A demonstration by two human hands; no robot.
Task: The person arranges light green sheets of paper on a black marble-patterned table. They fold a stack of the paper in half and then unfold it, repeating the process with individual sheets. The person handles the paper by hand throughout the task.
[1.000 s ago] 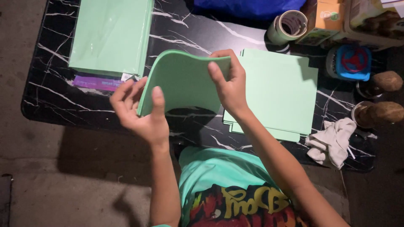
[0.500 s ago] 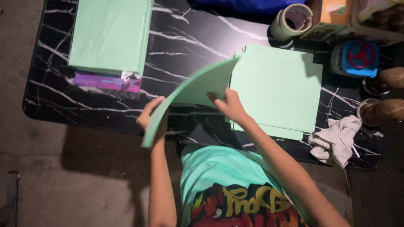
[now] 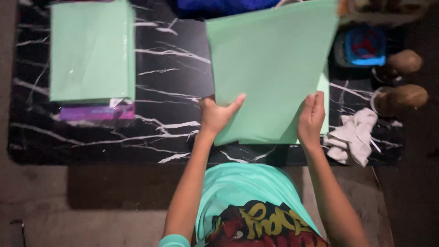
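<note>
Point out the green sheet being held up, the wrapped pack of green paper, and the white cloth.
green sheet (image 3: 270, 68), head view, on the middle of its flat face.
wrapped pack of green paper (image 3: 91, 50), head view, on the centre of its top.
white cloth (image 3: 354, 135), head view, on its crumpled middle.

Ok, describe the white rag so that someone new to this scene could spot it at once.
Start at the black marble-patterned table and go to its near right corner. The white rag lies crumpled there, just right of the right hand. Unlike the flat green sheets nearby, it is wrinkled cloth.
</note>
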